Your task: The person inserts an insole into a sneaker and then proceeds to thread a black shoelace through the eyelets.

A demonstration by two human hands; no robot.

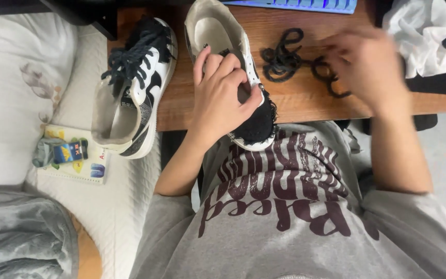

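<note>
Wooden desk [305, 101]: two sneakers, left hand [220, 95] gripping one [233, 72], blurred right hand [367, 64] touching one loose lace [295, 59]

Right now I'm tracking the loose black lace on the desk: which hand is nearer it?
Right. The right hand blurs over the loose black lace; the left hand grips the unlaced shoe beside it.

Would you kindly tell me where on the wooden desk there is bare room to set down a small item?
Bare wood shows between the laced shoe and the unlaced shoe under the left hand, and along the desk front edge below the loose black lace. It is crowded toward the right hand and white cloth.
</note>
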